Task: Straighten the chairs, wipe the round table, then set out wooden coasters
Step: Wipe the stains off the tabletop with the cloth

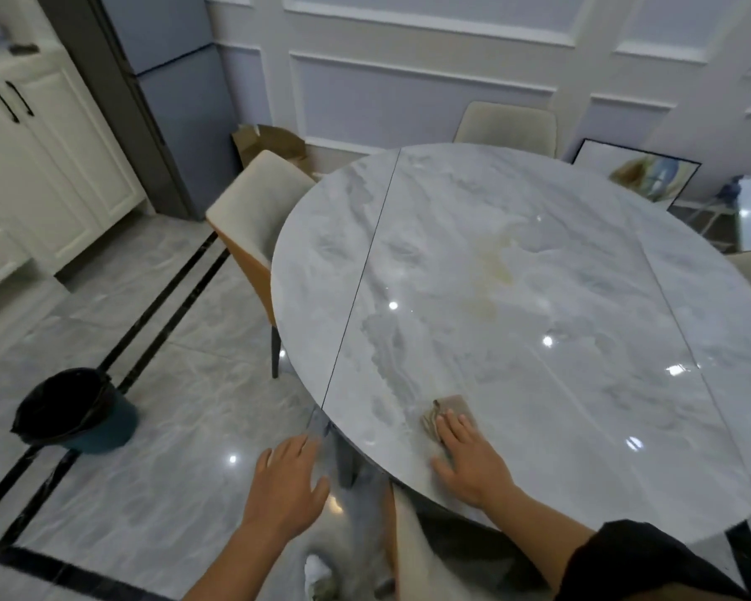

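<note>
The right hand (469,459) lies flat, fingers together, pressing a small tan cloth (447,412) onto the round table (538,275) near its front edge. The cloth, rumpled, pokes out beyond the fingertips. The tabletop is glossy grey marble. The left hand (289,479) hovers open, fingers spread, off the table's edge.

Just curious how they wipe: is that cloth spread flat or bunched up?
Mostly flat. The cloth lies on the table under the right hand's fingers, slightly rumpled at its left edge.
</note>
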